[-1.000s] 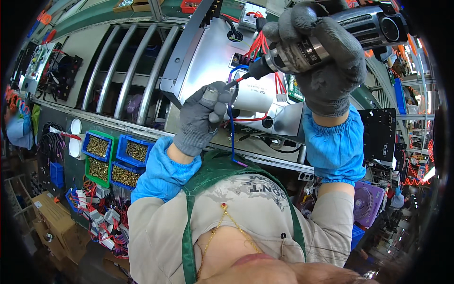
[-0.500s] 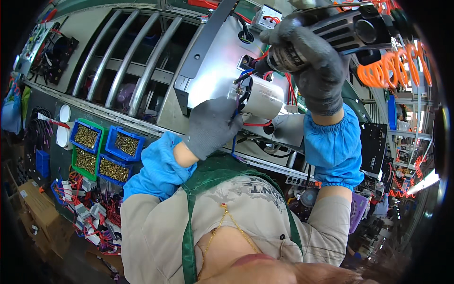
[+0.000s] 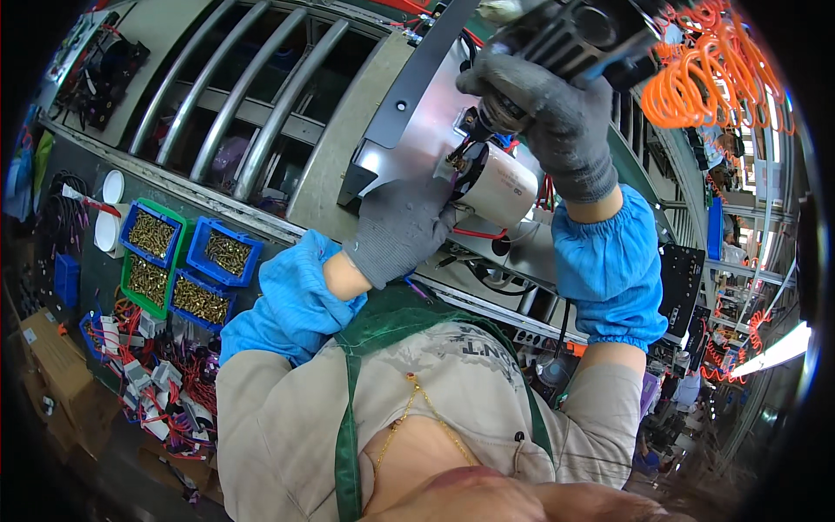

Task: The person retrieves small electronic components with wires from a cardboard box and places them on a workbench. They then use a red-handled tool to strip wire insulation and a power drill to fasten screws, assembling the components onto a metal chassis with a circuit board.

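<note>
My right hand [image 3: 557, 117], in a grey glove, is closed around a black power screwdriver [image 3: 565, 43]. The driver's nose points down and left at the terminal end of a white cylindrical part [image 3: 500, 184]; whether its bit touches a screw there is hard to see. This cylinder lies on its side on a shiny metal chassis plate [image 3: 409, 157]. My left hand [image 3: 400, 224], also gloved in grey, is closed against the cylinder's dark terminal end. Its fingertips are partly hidden, so what they pinch does not show. Red wires [image 3: 546, 193] run beside the cylinder.
A dark metal bracket [image 3: 413, 83] rises along the chassis's left side. Further left are steel rollers [image 3: 252, 100]. Blue bins [image 3: 228, 252] of brass-coloured screws stand at the left, above a heap of wired parts [image 3: 165, 383]. Orange coiled hoses [image 3: 696, 87] hang at the upper right.
My right hand and the screwdriver have shifted left and up, with the driver's nose now steeper over the terminals. The chassis and cylinder sit slightly further right in view; my left hand stays beside them.
</note>
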Motion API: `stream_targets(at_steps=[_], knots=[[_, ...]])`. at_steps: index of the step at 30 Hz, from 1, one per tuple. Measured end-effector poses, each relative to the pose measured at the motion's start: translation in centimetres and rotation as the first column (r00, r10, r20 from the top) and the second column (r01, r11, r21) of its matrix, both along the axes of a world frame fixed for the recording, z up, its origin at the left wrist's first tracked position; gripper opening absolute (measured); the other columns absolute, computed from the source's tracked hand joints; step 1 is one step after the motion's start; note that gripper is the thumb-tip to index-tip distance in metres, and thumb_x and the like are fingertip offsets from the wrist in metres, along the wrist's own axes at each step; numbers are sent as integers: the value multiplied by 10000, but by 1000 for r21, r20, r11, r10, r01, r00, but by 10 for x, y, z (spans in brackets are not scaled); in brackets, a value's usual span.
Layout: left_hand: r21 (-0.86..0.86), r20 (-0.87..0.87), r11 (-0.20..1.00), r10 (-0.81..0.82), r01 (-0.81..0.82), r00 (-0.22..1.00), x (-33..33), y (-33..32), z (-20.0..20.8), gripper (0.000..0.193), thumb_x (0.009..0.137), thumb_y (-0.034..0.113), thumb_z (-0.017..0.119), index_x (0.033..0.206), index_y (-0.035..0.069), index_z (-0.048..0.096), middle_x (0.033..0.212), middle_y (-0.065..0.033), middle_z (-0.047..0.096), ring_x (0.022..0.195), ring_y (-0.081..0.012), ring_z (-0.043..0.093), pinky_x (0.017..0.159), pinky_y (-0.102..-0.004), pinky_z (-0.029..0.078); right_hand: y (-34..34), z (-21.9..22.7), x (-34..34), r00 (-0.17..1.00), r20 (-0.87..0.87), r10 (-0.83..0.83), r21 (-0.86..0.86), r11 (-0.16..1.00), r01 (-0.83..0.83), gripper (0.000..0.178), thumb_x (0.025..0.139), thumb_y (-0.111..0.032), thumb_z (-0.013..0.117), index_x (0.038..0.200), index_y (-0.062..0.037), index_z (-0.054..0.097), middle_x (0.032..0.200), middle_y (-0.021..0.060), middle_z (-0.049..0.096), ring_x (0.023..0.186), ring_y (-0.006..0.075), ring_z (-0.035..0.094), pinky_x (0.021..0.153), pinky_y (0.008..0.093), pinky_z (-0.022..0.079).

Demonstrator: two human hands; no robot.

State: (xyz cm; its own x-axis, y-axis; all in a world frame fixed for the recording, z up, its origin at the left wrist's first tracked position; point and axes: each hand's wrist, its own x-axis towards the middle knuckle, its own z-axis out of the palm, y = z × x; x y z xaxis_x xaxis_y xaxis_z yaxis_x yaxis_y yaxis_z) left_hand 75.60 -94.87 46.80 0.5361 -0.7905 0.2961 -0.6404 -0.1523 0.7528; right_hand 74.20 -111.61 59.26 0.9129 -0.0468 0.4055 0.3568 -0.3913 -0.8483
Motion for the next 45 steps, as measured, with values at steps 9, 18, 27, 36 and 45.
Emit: stream_targets(at_steps=[9, 18, 27, 36, 45], knots=[[64, 33, 998, 4, -6, 999, 0, 1, -5, 200, 823, 263, 603, 900, 78, 591, 804, -112, 594, 694, -305, 603, 586, -415, 476, 11, 5, 7, 976, -150, -159, 57, 984, 169, 200, 788, -162, 680, 900, 1, 649, 764, 72, 671, 665, 139, 633, 621, 266, 522], [92, 13, 996, 11, -12, 1000, 0, 1, 5, 192, 797, 230, 600, 917, 81, 584, 817, -118, 595, 710, -315, 605, 608, -430, 482, 5, -2, 7, 980, -99, -172, 2, 985, 173, 176, 794, -107, 660, 894, 32, 620, 732, 98, 662, 680, 157, 655, 614, 265, 532], [135, 18, 991, 8, -11, 1000, 0, 2, 3, 186, 797, 230, 599, 922, 91, 588, 825, -115, 599, 711, -311, 606, 608, -426, 485, 16, -2, 2, 972, -144, -188, 179, 961, 213, 246, 777, -114, 696, 979, 2, 617, 745, 89, 656, 640, 134, 627, 566, 248, 501], [46, 6, 998, 29, -29, 1000, -3, 0, -4, 173, 796, 227, 602, 910, 98, 595, 809, -101, 604, 701, -297, 608, 599, -405, 489, 18, -1, -6, 964, -184, -193, 220, 948, 232, 302, 762, -26, 566, 1063, -25, 533, 672, 74, 499, 582, 182, 496, 616, 394, 468], [115, 26, 993, 33, -35, 999, -4, 0, 0, 166, 789, 229, 608, 888, 97, 597, 790, -99, 593, 682, -290, 604, 596, -399, 493, 16, -3, -9, 977, -157, -142, 186, 968, 171, 313, 771, -56, 607, 1074, -28, 533, 695, 71, 500, 600, 178, 490, 578, 379, 446]])
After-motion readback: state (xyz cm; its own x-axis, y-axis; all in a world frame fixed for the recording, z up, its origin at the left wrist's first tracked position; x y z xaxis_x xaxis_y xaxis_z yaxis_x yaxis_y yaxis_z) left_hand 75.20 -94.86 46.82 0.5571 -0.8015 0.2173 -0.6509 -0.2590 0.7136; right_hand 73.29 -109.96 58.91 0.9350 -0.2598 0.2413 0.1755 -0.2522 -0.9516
